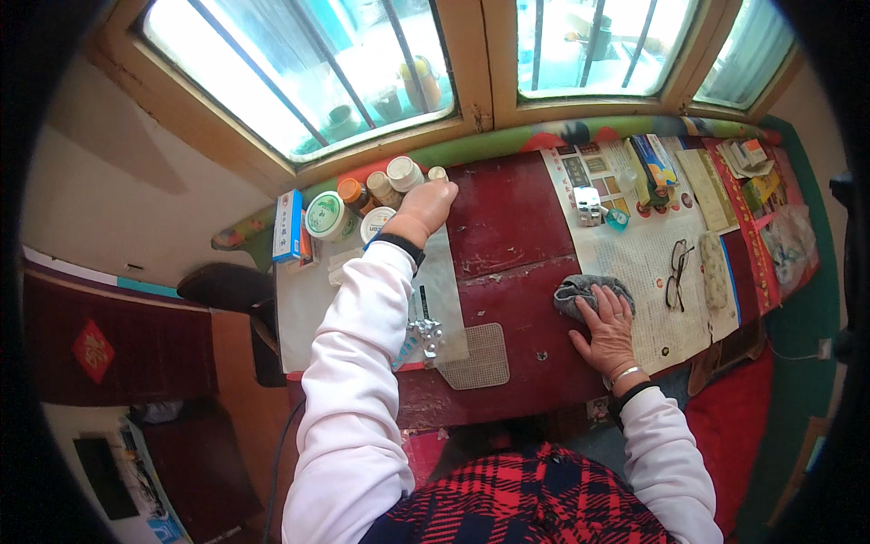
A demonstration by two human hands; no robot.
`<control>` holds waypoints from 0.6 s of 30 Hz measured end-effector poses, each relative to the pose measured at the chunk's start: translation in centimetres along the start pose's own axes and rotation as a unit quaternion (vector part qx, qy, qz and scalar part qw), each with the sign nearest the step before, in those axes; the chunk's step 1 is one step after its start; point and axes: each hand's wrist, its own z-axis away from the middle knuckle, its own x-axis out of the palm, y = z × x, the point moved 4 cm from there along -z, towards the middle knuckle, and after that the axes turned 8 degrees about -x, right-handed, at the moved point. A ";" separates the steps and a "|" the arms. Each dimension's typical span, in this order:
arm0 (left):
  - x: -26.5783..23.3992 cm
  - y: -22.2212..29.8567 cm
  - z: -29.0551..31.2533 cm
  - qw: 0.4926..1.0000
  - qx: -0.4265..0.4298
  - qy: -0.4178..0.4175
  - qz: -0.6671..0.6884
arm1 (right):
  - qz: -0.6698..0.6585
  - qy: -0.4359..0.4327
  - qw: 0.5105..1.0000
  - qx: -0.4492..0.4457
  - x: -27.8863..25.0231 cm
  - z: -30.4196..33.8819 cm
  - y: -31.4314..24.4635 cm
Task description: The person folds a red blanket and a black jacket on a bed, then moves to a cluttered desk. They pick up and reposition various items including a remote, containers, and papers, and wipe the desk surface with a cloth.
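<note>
My left hand (430, 210) reaches to the back of the dark red table, its fingers curled at a small bottle (438, 173) of which only the pale cap shows. Its fingertips are mostly hidden. Close by on the left stand a white jar (404, 173), a beige-capped bottle (381, 188), an orange-capped brown bottle (352, 191), a green-and-white tub (328, 216) and a white lidded container (377, 222) partly behind my wrist. My right hand (606, 337) presses a bunched grey cloth (580, 292) onto the table, at the edge of a printed paper sheet (662, 308).
Eyeglasses (676, 275) and a long patterned case (716, 272) lie on the right-hand paper. Behind them are small boxes (654, 161) and a white item (588, 207). Blister packs (422, 337) and a mesh mat (476, 358) lie front left; a blue-white box (288, 227) stands far left.
</note>
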 end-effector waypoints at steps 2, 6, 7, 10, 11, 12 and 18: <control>-0.3 -0.1 0.4 1.000 0.008 0.024 -0.013 | -0.006 0.003 1.000 0.000 -0.2 0.0 -0.1; -1.4 0.5 0.9 0.997 0.041 0.054 -0.043 | -0.018 0.006 1.000 0.008 -0.3 0.0 0.2; -1.6 0.6 1.0 0.997 0.031 0.035 -0.059 | -0.023 0.012 1.000 0.005 -0.3 0.0 0.2; -3.0 2.2 1.1 0.992 0.044 0.039 -0.110 | -0.021 0.011 1.000 0.006 -0.2 0.0 0.2; -3.5 2.9 1.0 0.989 0.049 0.043 -0.131 | -0.019 0.015 1.000 0.003 -0.2 0.0 0.2; -3.8 4.1 0.5 0.989 0.062 0.055 -0.119 | -0.022 0.013 1.000 0.005 -0.2 0.0 0.2; -0.8 16.2 -4.9 0.994 0.098 -0.036 0.026 | -0.023 0.016 1.000 0.002 -0.3 0.0 0.2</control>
